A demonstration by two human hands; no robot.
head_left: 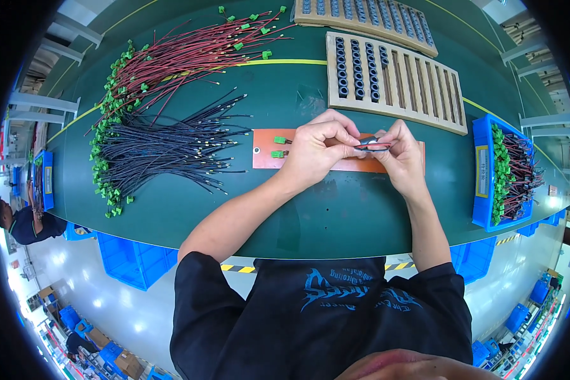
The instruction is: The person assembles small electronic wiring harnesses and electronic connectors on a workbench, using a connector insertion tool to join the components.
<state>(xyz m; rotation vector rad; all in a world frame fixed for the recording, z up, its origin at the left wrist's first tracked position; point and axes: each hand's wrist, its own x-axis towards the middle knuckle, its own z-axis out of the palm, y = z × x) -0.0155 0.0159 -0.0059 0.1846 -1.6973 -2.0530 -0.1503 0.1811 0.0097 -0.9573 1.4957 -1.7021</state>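
Above the orange board (361, 166), my left hand (320, 144) and my right hand (402, 155) are closed close together. Between their fingertips run thin black and red wires (375, 147), pinched from both sides. A small dark piece shows there too, but its kind is hard to make out. Two green connectors (279, 140) with short dark leads lie on the board's left part, beside my left hand. Their leads pass out of sight behind that hand, so I cannot tell whether they join the held wires.
Black wires (171, 149) and red wires (190, 60) with green connectors lie in bundles at left. Beyond my hands stands a slotted tray (424, 82) partly filled with dark cylinders; another tray (373, 18) sits behind it. A blue bin (481, 171) of connector wires stands at right.
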